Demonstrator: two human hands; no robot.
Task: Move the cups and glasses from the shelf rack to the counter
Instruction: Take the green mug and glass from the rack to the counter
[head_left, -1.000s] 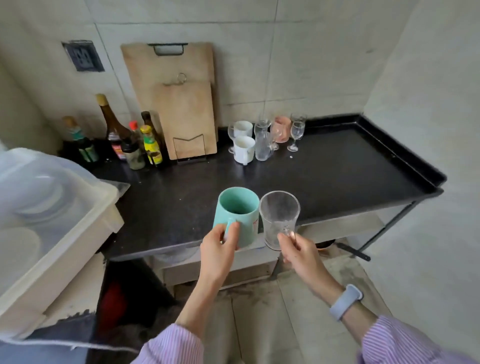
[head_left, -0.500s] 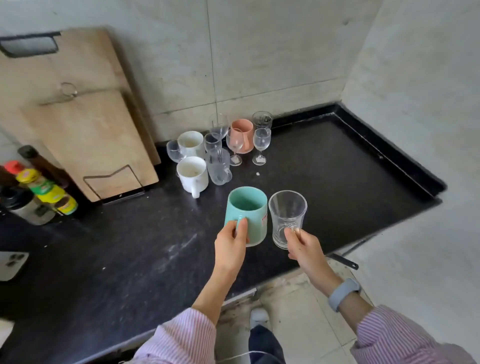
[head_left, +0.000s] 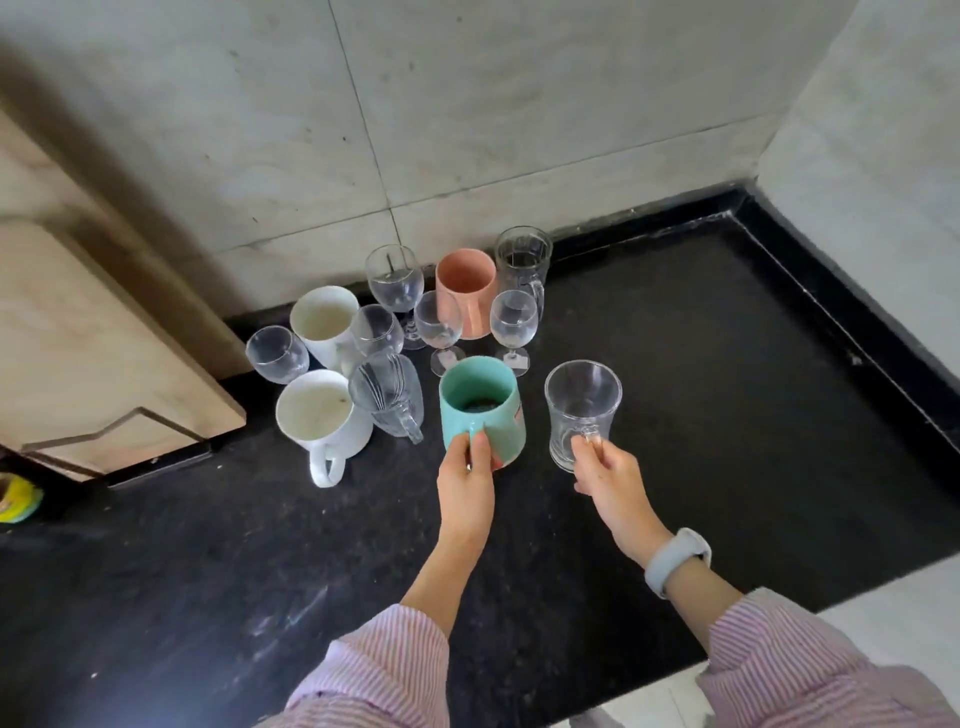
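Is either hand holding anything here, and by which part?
Both are. The left hand holds the teal mug by its handle; the right hand holds the clear glass mug by its handle.

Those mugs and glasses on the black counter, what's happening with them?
A person in a striped shirt is bringing two more over. The left hand grips a teal ceramic mug by its handle; the right hand holds a clear glass handled mug. Both are close beside the cluster by the wall: white mugs, a pink cup, wine glasses.
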